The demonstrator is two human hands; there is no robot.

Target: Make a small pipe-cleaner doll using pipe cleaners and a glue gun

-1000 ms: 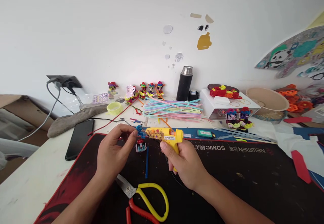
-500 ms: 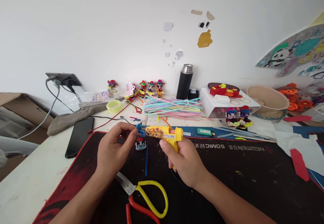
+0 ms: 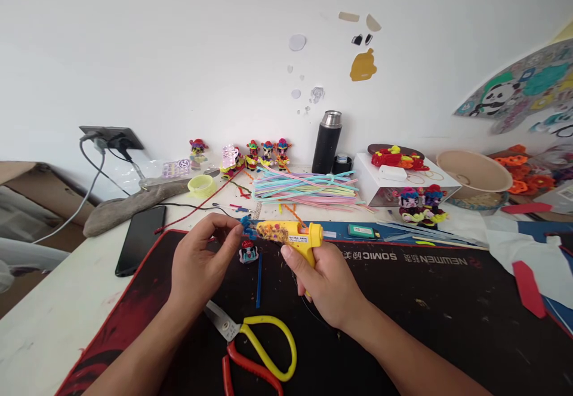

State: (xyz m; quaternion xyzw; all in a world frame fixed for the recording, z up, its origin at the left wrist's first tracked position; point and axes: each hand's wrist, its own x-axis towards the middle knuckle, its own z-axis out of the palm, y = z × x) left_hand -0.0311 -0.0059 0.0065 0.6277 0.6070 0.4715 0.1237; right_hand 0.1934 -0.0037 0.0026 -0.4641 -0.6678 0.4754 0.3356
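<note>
My right hand is wrapped round the handle of a yellow hot glue gun, its nozzle pointing left. Between thumb and fingertips my left hand pinches a small blue fuzzy piece, which looks like bent pipe cleaner. The nozzle tip is at this piece; whether they touch I cannot tell. Just below, a small doll head with a red top and light blue sides rests on the black mat. A blue strip lies beside it. Scissors with one yellow and one red handle lie open nearer me.
Behind the mat lies a bundle of pastel pipe cleaners, with small dolls along the wall. A black thermos stands beside a white box. A phone and a driftwood piece are at left.
Almost nothing differs. Both hands hold the same poses with the glue gun and the blue piece; the view has shifted very slightly.
</note>
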